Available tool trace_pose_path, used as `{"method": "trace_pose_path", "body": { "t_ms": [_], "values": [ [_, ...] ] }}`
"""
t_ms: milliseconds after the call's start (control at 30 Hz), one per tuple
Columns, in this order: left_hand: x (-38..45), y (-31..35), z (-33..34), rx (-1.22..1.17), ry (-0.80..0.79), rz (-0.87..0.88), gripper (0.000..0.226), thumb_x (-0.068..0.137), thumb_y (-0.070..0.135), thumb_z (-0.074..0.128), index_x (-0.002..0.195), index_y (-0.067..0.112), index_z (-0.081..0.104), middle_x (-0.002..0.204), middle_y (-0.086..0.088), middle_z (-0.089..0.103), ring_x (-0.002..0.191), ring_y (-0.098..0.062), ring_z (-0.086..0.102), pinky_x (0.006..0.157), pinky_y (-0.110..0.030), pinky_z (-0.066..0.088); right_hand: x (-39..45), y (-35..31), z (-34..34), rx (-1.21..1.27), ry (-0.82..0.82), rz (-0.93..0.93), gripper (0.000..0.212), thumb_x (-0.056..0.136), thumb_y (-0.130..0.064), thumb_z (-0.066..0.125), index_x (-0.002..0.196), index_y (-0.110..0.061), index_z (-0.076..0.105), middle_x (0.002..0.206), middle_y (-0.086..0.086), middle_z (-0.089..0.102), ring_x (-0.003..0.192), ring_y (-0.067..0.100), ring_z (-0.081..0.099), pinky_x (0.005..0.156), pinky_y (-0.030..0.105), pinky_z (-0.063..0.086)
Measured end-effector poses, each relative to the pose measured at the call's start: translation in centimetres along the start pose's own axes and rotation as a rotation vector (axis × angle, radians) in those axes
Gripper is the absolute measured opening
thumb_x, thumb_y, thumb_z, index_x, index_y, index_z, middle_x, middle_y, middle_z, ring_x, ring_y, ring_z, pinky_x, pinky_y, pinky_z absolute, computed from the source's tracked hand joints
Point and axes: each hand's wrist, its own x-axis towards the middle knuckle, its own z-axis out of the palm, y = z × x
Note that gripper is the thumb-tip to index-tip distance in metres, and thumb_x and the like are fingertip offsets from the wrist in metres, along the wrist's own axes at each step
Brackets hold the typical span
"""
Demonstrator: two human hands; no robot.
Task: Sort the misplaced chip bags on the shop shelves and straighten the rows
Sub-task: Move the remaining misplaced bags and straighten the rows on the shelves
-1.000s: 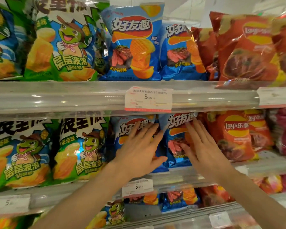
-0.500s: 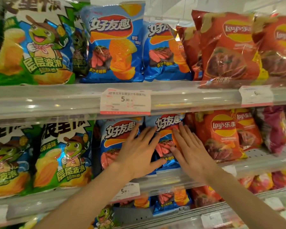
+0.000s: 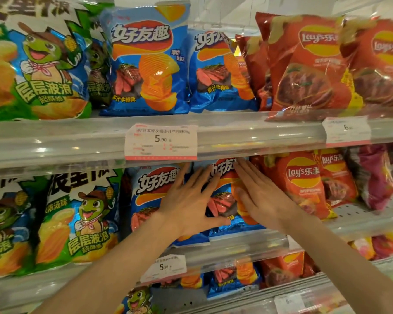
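Hands: left hand [image 3: 188, 207], right hand [image 3: 262, 200] flat, fingers spread, grasping nothing, half-covering two blue chip bags [image 3: 222, 200] mid-frame; lower price tag [image 3: 163, 267] print blurred.

you see two blue chip bags [image 3: 156, 200] standing upright side by side on the middle shelf, the right blue bag [image 3: 225, 200] maybe leaning slightly behind the red bags [image 3: 302, 184].

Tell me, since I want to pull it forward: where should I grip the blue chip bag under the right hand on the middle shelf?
Probably pinch the blue chip bag by its two side edges, coming straight in from the front. It stands upright facing out, its top tucked under the upper shelf rail, and both the left hand and right hand lie flat on it.
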Motion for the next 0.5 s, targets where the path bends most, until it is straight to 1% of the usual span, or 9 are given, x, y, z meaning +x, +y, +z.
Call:
{"method": "trace_pose_path", "body": {
  "t_ms": [67, 100, 233, 300, 400, 500],
  "values": [
    [0.0, 0.0, 0.2, 0.011, -0.019, -0.005, 0.113, 0.079, 0.093, 0.024, 0.161, 0.022, -0.007, 0.169, -0.007, -0.012, 0.156, -0.021, -0.009, 0.122, -0.052, -0.014, 0.4, 0.3, 0.2, -0.029, -0.02, -0.014, 0.077, 0.098, -0.058, 0.006, 0.159, -0.012, 0.01, 0.167, 0.004, 0.007, 0.154, 0.017, 0.004, 0.124, 0.029, 0.002],
    [0.1, 0.0, 0.3, 0.015, -0.023, -0.006, 0.114, 0.078, 0.093, 0.025, 0.16, 0.022, -0.009, 0.169, -0.007, -0.013, 0.156, -0.021, -0.011, 0.122, -0.052, -0.013, 0.5, 0.4, 0.4, -0.034, -0.033, -0.006, 0.077, 0.097, -0.058, 0.006, 0.159, -0.012, 0.009, 0.167, 0.004, 0.007, 0.154, 0.017, 0.004, 0.124, 0.029, 0.003],
    [0.0, -0.2, 0.3, 0.015, -0.023, -0.01, 0.115, 0.078, 0.094, 0.026, 0.16, 0.023, -0.012, 0.168, -0.007, -0.016, 0.155, -0.021, -0.013, 0.123, -0.053, -0.011, 1.0, 0.5, 0.5, -0.008, -0.062, 0.028, 0.077, 0.094, -0.055, 0.005, 0.159, -0.014, 0.008, 0.168, 0.003, 0.006, 0.154, 0.014, -0.002, 0.12, 0.023, -0.006],
    [-0.2, -0.2, 0.4, 0.013, -0.013, -0.007, 0.115, 0.078, 0.094, 0.026, 0.16, 0.023, -0.013, 0.167, -0.007, -0.019, 0.155, -0.022, -0.014, 0.123, -0.053, -0.011, 0.7, 0.3, 0.3, -0.013, -0.019, 0.017, 0.073, 0.098, -0.054, 0.008, 0.159, -0.014, 0.008, 0.168, 0.004, 0.005, 0.154, 0.014, -0.004, 0.119, 0.022, -0.007],
    [-0.4, -0.2, 0.9, 0.019, 0.05, 0.013, 0.114, 0.078, 0.094, 0.022, 0.16, 0.021, -0.009, 0.167, -0.008, -0.017, 0.156, -0.025, -0.011, 0.123, -0.055, -0.005, -1.2, -0.3, 0.2, -0.019, 0.052, 0.003, 0.065, 0.105, -0.05, 0.016, 0.16, -0.017, 0.005, 0.167, 0.0, -0.003, 0.153, 0.012, -0.011, 0.122, 0.024, -0.007],
    [-0.7, -0.3, 1.3, 0.017, 0.062, 0.033, 0.112, 0.078, 0.095, 0.02, 0.16, 0.025, -0.011, 0.167, -0.008, -0.017, 0.156, -0.026, -0.01, 0.123, -0.055, -0.003, -3.2, -0.9, 0.9, -0.025, 0.049, 0.033, 0.066, 0.105, -0.053, 0.017, 0.16, -0.02, 0.0, 0.166, -0.002, -0.013, 0.152, 0.009, -0.017, 0.123, 0.026, -0.006]
  ]
}}
